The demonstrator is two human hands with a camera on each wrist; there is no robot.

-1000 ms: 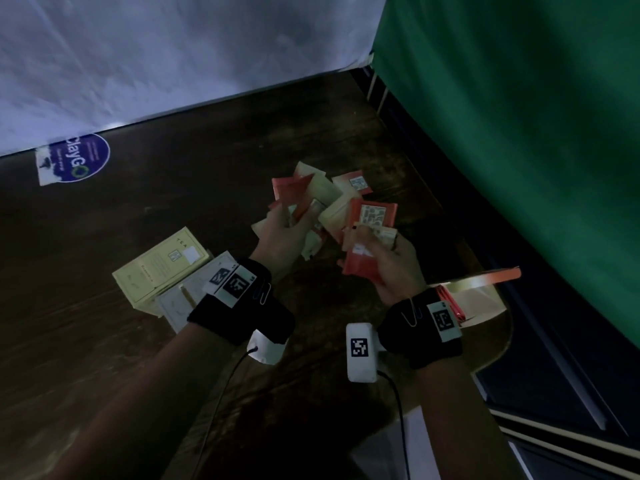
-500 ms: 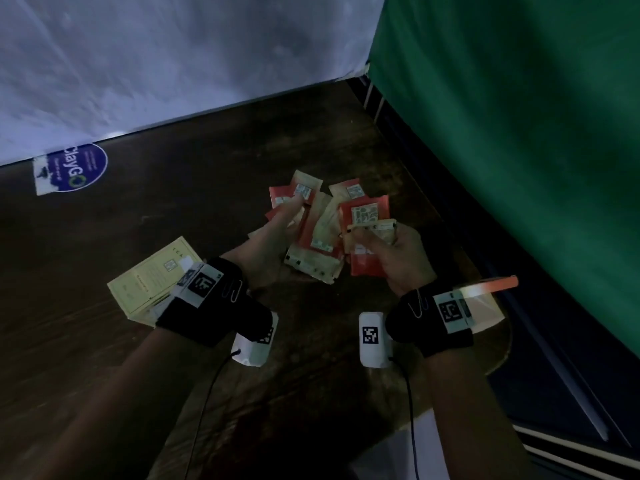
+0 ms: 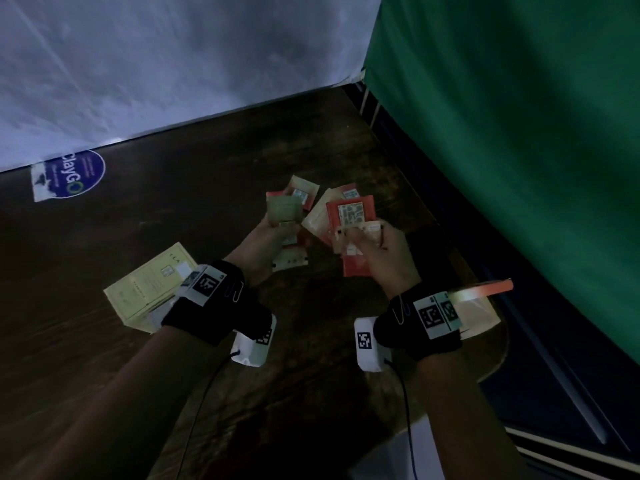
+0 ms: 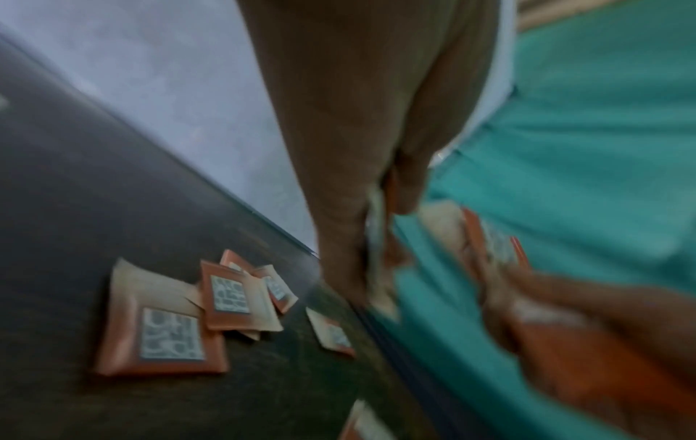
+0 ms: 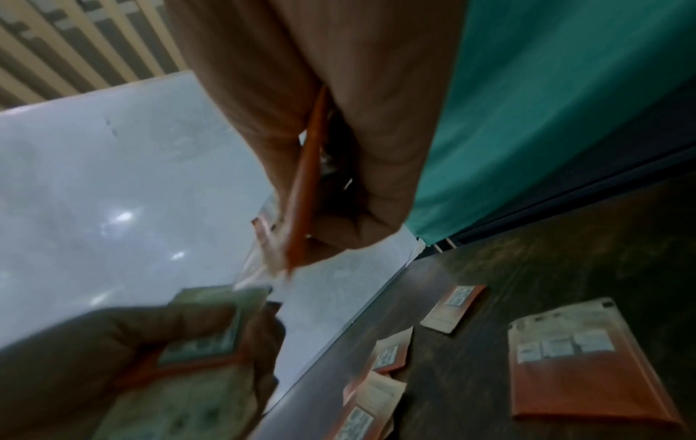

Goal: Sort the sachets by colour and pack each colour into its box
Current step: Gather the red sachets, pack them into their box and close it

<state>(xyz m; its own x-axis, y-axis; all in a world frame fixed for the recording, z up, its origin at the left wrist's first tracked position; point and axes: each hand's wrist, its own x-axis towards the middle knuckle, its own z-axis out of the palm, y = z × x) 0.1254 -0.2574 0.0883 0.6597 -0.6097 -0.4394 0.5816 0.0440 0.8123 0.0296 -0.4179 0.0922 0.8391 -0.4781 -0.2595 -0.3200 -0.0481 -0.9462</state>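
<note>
While fingers (image 3: 360, 233) pinch red sachets (image 3: 349, 216), others lie below.

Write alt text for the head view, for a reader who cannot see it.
Over a dark wooden table, the left hand holds pale green sachets and the right hand holds orange sachets. A yellow box lies by the left wrist, an open orange box by the right.
</note>
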